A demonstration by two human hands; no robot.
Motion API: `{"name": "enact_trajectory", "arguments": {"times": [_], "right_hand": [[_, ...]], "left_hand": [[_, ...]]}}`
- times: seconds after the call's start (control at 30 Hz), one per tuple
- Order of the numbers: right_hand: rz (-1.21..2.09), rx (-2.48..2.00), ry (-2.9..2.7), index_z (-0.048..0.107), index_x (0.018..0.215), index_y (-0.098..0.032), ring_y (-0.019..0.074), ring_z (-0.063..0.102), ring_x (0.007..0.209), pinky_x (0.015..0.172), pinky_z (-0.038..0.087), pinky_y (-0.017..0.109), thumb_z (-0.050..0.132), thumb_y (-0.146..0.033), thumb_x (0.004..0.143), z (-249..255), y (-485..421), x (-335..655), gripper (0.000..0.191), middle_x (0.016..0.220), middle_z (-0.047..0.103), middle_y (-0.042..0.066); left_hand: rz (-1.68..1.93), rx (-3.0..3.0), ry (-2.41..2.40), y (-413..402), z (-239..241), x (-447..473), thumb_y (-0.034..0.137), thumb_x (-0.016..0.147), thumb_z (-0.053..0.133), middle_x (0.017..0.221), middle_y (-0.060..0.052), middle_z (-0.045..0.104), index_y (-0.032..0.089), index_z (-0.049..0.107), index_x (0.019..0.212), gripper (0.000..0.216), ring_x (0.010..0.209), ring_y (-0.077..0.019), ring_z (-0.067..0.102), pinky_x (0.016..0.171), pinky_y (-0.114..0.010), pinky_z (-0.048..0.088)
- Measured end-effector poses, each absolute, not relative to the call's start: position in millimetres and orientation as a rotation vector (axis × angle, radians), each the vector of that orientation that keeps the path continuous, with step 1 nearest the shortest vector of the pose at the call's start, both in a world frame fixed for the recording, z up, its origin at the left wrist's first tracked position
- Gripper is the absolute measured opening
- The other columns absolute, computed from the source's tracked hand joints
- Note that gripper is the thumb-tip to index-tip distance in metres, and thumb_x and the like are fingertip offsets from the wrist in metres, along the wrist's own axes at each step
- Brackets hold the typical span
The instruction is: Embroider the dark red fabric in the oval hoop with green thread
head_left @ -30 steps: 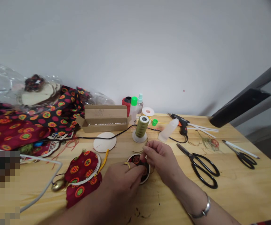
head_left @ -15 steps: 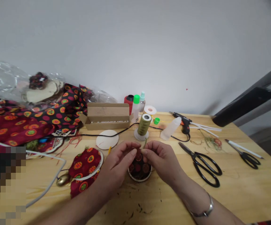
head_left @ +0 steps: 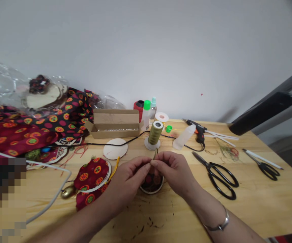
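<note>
My left hand [head_left: 133,175] and my right hand [head_left: 172,172] meet fingertip to fingertip, both pinched. Between them runs an olive thread [head_left: 156,154], which trails up toward the olive thread spool [head_left: 155,134] just beyond. Its end is hidden by my fingers. Directly below lies a round piece covered in dark patterned fabric [head_left: 151,184], with a pale rim; my hands cover its upper part. Left of my left hand sits a red patterned fabric round [head_left: 92,175] with a white edge, and a yellow cord [head_left: 115,169] lies beside it.
Black-handled scissors [head_left: 216,175] lie right of my hands, with smaller scissors [head_left: 267,170] farther right. Behind stand a squeeze bottle [head_left: 183,137], a glue gun [head_left: 198,131] and an open cardboard box [head_left: 115,130]. A black cable [head_left: 97,144] crosses the table. Patterned fabric [head_left: 17,135] is heaped left.
My left fingers have drawn together and come down slightly, closing against my right fingertips. More of the olive thread shows above them. The view has shifted a little.
</note>
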State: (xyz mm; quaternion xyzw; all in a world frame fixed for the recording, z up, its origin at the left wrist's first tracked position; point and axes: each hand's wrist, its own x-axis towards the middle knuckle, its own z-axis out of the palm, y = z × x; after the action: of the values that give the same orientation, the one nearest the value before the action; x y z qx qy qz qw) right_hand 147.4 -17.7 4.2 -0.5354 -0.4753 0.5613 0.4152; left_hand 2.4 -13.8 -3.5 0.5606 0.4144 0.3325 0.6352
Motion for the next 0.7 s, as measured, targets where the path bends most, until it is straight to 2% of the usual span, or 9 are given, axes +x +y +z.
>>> {"name": "enact_trajectory", "arguments": {"times": [0.1, 0.43, 0.7], "right_hand": [[1.404, -1.345, -1.186, 0.054, 0.058, -0.015, 0.0074, 0.047, 0.038, 0.039, 0.037, 0.018, 0.058, -0.021, 0.071, 2.4, -17.0, 147.9, 0.015, 0.045, 0.053, -0.005], [1.396, -1.329, -1.172, 0.054, 0.059, -0.015, 0.0063, 0.047, 0.037, 0.038, 0.038, 0.017, 0.06, -0.021, 0.07, 3.4, -18.0, 149.1, 0.014, 0.044, 0.053, -0.005], [1.461, -1.291, -1.14, 0.055, 0.061, -0.014, 0.0071, 0.05, 0.037, 0.039, 0.037, 0.017, 0.062, -0.024, 0.069, 4.4, -17.5, 150.8, 0.014, 0.044, 0.055, -0.004]], "left_hand": [[0.754, 1.354, 0.96, -13.1, -4.0, 0.9, 0.028, 0.081, 0.052, 0.069, 0.001, 0.062, 0.018, 0.066, 0.076, 0.017, 0.065, -0.0123, 0.053, 0.063, -0.021, 0.043], [0.729, 1.128, 0.974, -8.5, 0.1, 0.1, 0.026, 0.074, 0.062, 0.057, 0.001, 0.063, 0.017, 0.069, 0.063, 0.016, 0.055, -0.0101, 0.053, 0.055, -0.019, 0.04], [0.716, 0.902, 0.829, -7.7, -4.8, 0.1, 0.024, 0.072, 0.065, 0.058, -0.001, 0.063, 0.014, 0.069, 0.065, 0.013, 0.057, -0.0106, 0.054, 0.057, -0.021, 0.041]]}}
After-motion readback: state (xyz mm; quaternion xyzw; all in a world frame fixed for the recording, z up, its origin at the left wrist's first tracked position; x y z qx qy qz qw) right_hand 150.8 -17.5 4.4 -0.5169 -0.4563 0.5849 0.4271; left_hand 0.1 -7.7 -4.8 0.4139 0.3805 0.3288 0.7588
